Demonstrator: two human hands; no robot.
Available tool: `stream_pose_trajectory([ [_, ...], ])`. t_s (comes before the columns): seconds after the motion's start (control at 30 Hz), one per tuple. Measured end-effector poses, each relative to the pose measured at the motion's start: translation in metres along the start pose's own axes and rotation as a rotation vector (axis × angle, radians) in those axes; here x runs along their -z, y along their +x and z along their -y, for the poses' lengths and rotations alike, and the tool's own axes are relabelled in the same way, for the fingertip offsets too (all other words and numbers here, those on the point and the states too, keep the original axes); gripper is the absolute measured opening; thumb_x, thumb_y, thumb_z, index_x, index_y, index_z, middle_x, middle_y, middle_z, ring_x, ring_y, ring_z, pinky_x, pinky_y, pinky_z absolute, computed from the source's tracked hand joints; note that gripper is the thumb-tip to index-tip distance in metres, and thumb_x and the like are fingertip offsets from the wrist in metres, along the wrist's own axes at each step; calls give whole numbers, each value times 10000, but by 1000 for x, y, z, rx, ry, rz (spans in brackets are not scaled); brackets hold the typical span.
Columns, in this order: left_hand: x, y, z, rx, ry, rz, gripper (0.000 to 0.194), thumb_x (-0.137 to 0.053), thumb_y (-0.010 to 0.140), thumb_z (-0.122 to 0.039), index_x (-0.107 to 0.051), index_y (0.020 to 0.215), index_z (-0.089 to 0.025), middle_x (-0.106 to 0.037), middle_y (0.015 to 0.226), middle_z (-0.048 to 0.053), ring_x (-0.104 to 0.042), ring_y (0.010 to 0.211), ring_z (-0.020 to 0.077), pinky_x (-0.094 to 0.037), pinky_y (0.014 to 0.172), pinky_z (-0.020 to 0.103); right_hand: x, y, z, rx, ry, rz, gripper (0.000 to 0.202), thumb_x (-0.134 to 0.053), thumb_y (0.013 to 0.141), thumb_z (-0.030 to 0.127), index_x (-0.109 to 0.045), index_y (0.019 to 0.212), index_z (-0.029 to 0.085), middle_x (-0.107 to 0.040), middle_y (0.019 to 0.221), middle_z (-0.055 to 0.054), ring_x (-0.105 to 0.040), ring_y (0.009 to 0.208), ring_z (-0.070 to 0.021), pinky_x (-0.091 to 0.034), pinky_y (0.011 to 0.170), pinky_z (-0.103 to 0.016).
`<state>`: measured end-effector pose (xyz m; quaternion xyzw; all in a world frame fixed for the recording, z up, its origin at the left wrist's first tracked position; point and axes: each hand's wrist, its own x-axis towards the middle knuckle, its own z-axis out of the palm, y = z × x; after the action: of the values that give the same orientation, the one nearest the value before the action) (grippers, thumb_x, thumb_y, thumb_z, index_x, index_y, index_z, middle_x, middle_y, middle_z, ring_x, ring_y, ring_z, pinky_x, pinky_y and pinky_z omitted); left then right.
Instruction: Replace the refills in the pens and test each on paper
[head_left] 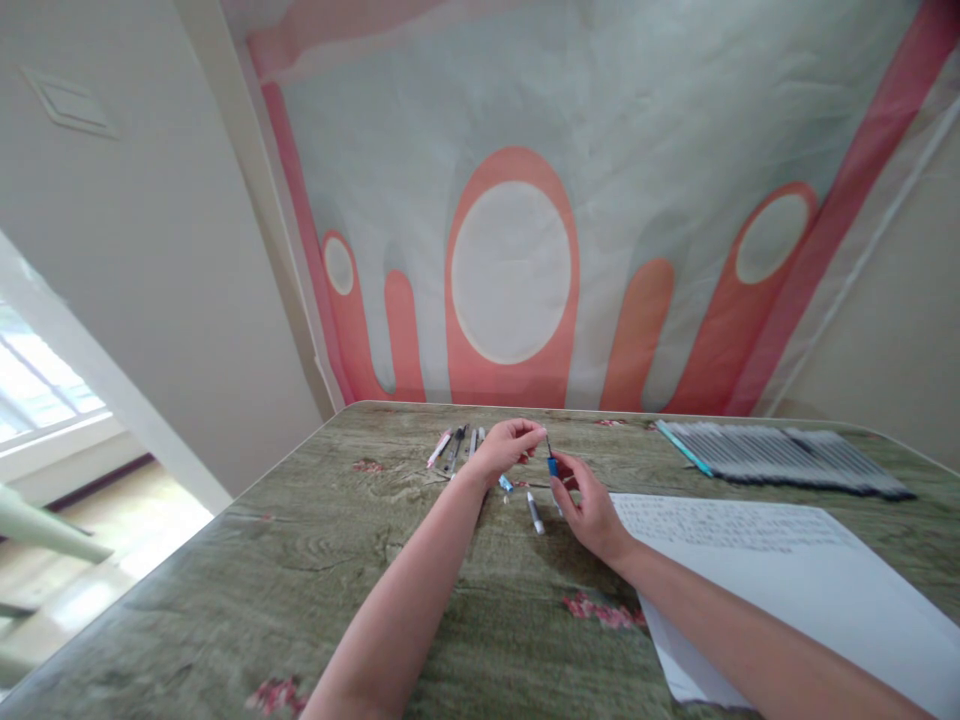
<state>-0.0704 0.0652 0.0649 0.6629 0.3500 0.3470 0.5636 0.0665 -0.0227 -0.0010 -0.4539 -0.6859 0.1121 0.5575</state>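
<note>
We find handwriting on the white sheet point(757, 600): several dark lines run across its far part, too small and blurred for us to read, and its nearer part is blank. We can make out no brand or label on the pens.

The blue piece point(553, 467) is in our right hand point(589, 505), gripped upright between thumb and fingers. A thin dark rod point(548, 446) stands up out of its top, and our left hand point(514, 447) has thumb and forefinger pinched together on the rod's upper end. The blue piece therefore sits between our two hands, below the left fingertips and at the right ones, raised above the worktop point(450, 610), just beyond the sheet's far left corner.

Near our right hand, on its left, a grey-and-white pen part point(535, 513) lies on the worktop, pointing slightly aslant. A light-blue piece point(506, 484) lies below our left hand. Past our left wrist, a loose group of pens point(455, 447) lies together, partly hidden by the hand. Off to the right, well apart from our hands and beyond the sheet, many pens lie side by side in a row point(810, 460), with a turquoise strip point(684, 449) along its left end. Our right forearm crosses over the sheet's left part.
</note>
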Motion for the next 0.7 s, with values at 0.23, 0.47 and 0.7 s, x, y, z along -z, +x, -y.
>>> stream_pose_trajectory([
  [0.23, 15, -5, -2, 102, 307, 80, 351, -562, 681, -482, -628, 676, -138, -573, 577, 10, -435, 446, 70, -281, 405, 169, 0, 0, 0, -11, 0, -19, 345, -417, 863, 341, -447, 1171, 187, -542, 1029, -101, -548, 859, -190, -501, 731, -349],
  [0.47, -2, -11, 19, 142, 813, 1, 306, -678, 520, -227, -458, 309, -195, -381, 280, -7, -470, 413, 141, -333, 445, 212, -2, 0, -2, -12, -9, -36, 345, -416, 863, 357, -454, 1161, 188, -556, 966, -89, -552, 819, -187, -500, 699, -342],
  [0.7, -23, -16, 25, 144, 984, 50, 346, -730, 376, -119, -409, 286, -212, -416, 326, 7, -539, 505, 214, -386, 495, 258, -2, 0, -5, -10, -10, -31, 338, -428, 860, 337, -450, 1162, 188, -547, 965, -86, -546, 820, -184, -497, 697, -332],
])
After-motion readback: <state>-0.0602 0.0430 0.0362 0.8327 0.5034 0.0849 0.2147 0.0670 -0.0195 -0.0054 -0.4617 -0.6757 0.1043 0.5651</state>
